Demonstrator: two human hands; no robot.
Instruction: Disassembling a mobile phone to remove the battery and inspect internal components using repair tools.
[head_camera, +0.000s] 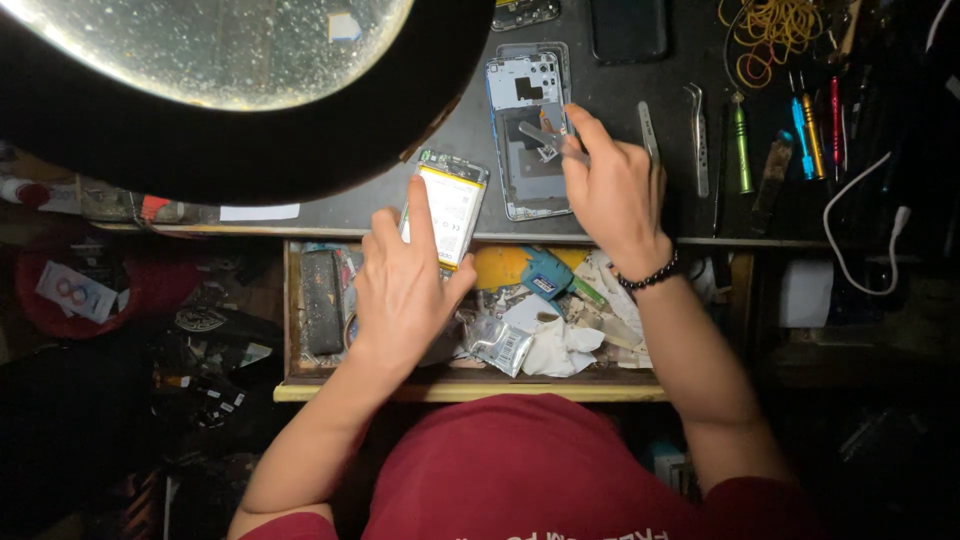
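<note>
- A big round magnifier lamp (215, 60) with a black rim fills the space up and to the left of the left hand (405, 290), hiding that part of the dark work mat (620, 100).
- Below both hands an open wooden drawer (460, 385) juts out from under the bench edge, crammed with paper scraps, plastic bags and a yellow and a blue item; its front rail lies just ahead of the red shirt.
- Right of the right hand (615, 190), close by, lie a metal spudger, tweezers (697, 135) and a green-handled screwdriver (741, 145); further right are more coloured drivers, a white cable and a heap of yellow rubber bands (775, 25) at the top.
- Free mat remains only in the narrow strip between the two hands and above the right hand.
- The opened phone body (530, 140), back cover off, lies flat just under and left of the right hand's fingertips.
- The right hand's thumb and forefinger are pinched on a small grey metal tool (550, 138) whose tip rests inside that phone body.
- The left hand clasps a phone battery assembly (450, 205), white label up, forefinger stretched along its face, thumb at its lower right edge, over the bench edge.
</note>
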